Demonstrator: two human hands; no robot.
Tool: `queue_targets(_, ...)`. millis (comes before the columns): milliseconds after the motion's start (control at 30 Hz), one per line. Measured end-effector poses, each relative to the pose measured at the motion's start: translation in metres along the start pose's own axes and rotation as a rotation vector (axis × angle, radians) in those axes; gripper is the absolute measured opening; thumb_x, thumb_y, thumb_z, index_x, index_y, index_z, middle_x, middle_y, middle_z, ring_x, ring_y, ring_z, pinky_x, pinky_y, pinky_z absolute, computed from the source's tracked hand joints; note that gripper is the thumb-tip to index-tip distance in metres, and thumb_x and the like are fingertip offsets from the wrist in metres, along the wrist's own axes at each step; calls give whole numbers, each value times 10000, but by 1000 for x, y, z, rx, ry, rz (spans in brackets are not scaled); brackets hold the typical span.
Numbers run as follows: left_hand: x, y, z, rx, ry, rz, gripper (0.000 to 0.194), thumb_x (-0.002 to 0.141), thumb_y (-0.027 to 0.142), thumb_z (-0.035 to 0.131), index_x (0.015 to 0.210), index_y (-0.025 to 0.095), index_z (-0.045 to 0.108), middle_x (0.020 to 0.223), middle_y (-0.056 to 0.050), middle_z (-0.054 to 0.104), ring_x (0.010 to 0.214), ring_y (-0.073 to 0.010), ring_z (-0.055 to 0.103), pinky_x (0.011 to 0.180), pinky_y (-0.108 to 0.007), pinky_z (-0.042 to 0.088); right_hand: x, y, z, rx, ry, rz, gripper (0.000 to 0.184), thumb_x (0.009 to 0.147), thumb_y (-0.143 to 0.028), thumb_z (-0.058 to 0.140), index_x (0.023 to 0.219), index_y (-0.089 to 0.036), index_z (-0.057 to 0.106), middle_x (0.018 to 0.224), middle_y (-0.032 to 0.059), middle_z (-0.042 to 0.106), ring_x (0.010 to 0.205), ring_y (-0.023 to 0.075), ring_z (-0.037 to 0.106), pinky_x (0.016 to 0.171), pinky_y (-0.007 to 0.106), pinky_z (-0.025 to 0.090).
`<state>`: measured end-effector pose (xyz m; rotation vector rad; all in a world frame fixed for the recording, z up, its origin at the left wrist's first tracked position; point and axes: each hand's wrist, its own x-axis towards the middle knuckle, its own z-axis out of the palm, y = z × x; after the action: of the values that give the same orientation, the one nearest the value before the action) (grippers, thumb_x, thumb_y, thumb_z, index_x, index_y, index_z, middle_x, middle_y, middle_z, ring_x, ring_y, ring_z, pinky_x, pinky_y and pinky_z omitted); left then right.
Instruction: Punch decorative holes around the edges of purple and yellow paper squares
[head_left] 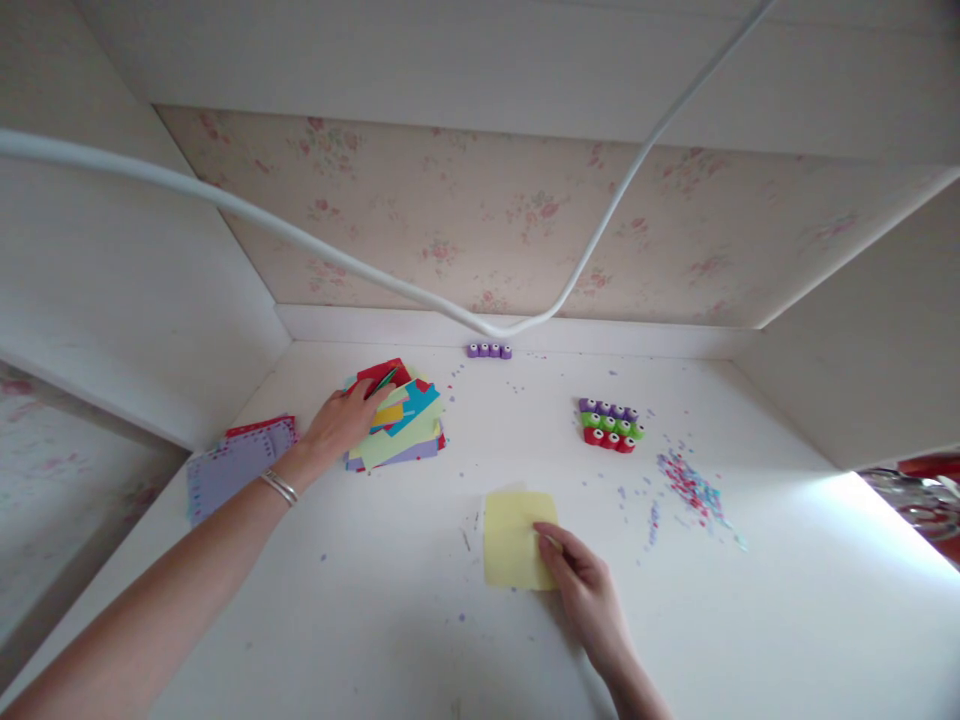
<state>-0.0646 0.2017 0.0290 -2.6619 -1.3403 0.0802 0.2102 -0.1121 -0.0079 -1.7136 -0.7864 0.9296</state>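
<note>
Holding yellow paper (511, 545), white tabletop (360, 590), floral wallpaper (480, 225)

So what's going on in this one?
A person is handling paper at a white table. The right grip holds a yellow sheet near its right edge, while the left grip reaches to a pile of coloured paper; whether it grasps anything is unclear. Dotted-edged sheets lie further left. To the right sit purple, green and red pieces in rows, with scattered paper bits beyond.
</note>
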Motion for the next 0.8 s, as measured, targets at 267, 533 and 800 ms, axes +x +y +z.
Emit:
queue_targets(267, 4, 2, -3, -34, -79, 12, 437, 938, 244, 342, 1330, 252, 537, 1435, -124, 433, 1054, -295, 606, 934, -432, 437, -1, -1, 0, -4, 7, -4, 474, 805, -604, 624, 1009, -198, 760, 1040, 112, 750, 939, 296, 687, 790, 364, 553)
queue_targets(533, 15, -11, -5, -62, -96, -71, 589, 934, 543, 384, 1428, 222, 394, 1400, -181, 461, 995, -312, 644, 858, -411, 477, -2, 1, -1, -15, -1, -14, 451, 819, -589, 619, 1010, -206, 760, 1045, 105, 750, 935, 284, 685, 773, 343, 551)
queue_targets(800, 14, -18, 2, -83, -121, 17, 513, 933, 235, 400, 1431, 360, 402, 1260, -98, 596, 950, -277, 651, 840, -384, 464, -3, -2, 0, 1, 13, -19, 452, 812, -587, 630, 1005, -202, 764, 1063, 112, 747, 957, 298, 688, 787, 360, 563)
